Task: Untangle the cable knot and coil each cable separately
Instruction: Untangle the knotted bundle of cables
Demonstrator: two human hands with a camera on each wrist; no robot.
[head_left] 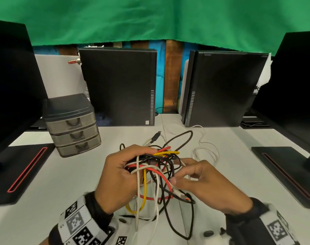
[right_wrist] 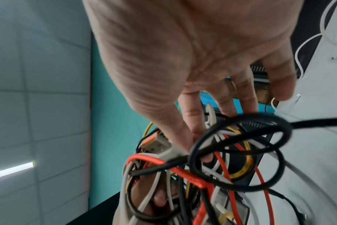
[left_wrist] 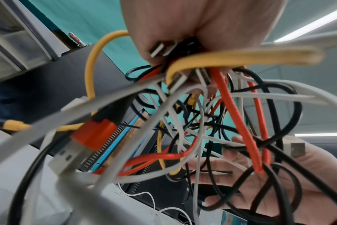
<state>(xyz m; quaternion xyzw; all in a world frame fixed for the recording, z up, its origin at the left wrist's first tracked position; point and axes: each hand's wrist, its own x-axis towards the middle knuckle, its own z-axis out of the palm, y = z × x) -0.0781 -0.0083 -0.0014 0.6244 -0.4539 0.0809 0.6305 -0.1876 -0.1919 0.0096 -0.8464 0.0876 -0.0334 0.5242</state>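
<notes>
Setting: computer lab or office workstation. Evidence: white desk point(head_left: 62, 174); two black tower PCs point(head_left: 118, 85) standing at its back; black monitors on red-trimmed stands point(head_left: 23, 170) at either side; small grey three-drawer organiser point(head_left: 71, 124); green cloth backdrop point(head_left: 150, 20) hung above; ceiling strip lights point(left_wrist: 308, 25).

No word, brand or number is showing legibly anywhere in these views. The only signs are the black-and-white square code markers printed on the white bands point(head_left: 80, 225) that are wrapping both wrists (patterns only, carrying no letters that can be made out). A small pale sticker point(head_left: 147, 122) is sitting at the lower corner of the black computer case point(head_left: 118, 85), too small and blurred to read.
</notes>
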